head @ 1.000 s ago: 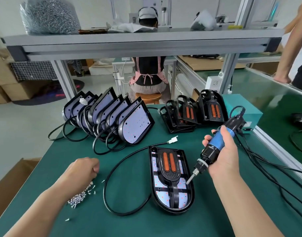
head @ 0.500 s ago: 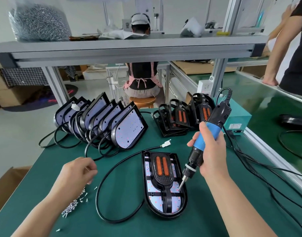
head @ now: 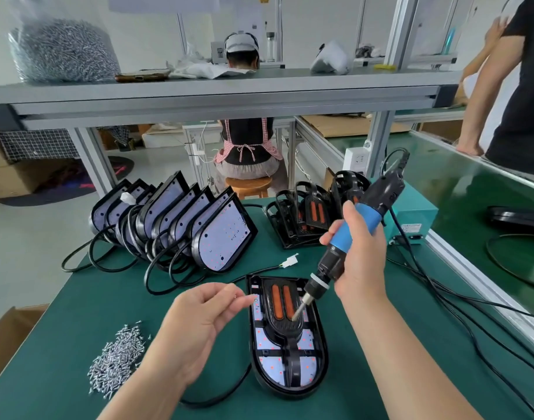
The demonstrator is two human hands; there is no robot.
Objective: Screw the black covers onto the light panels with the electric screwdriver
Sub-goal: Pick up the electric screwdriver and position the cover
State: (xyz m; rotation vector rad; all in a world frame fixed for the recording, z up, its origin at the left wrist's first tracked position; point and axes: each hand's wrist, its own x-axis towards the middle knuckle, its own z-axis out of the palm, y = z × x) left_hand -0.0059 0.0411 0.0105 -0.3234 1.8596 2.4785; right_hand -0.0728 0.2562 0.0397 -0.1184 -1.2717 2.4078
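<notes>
Left hand (head: 199,316) pinches a small screw (head: 253,297) at thumb and forefinger tips, over the near-left top corner of the light panel (head: 321,365) lying between the hands. Right hand (head: 359,259) grips the screwdriver (head: 355,224), bit tilted down over the black cover (head: 285,322). Step looks like seating a screw. Next move: set it in the corner hole, then bring the bit onto it. Screw pile (head: 117,359) lies left of the left hand.

The left hand (head: 199,322) pinches a small bright piece (head: 236,296) beside the light panel (head: 287,368); too small to identify. Bit of the electric screwdriver (head: 377,195) sits at the black cover (head: 285,325); contact not resolvable. The right hand (head: 361,262) hides much of the blue grip. The cable (head: 217,400) disappears under the left forearm. In the panel row (head: 223,241) the rear units are mostly masked. The standing person (head: 520,86) is cut off by the right edge.
</notes>
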